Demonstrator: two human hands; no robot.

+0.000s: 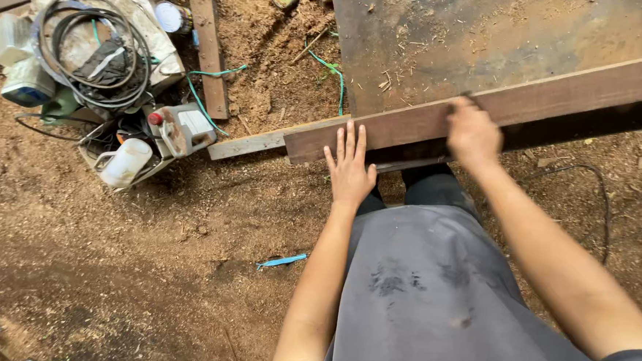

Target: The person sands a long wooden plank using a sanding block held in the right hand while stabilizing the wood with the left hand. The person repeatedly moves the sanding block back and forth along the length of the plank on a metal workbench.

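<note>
Hands both on the long wooden plank (530,103) across the sawdusty bench (446,33), left hand (349,167) flat and released to steady it, right hand (473,133) clenched over the far edge, probably keeping it from sliding.

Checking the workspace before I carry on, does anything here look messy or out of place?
Sawdust covers the whole ground. Beside the plank under both hands, bottles, a jug and coiled cable lie jumbled, with green cord trailing loose across the ground.
</note>
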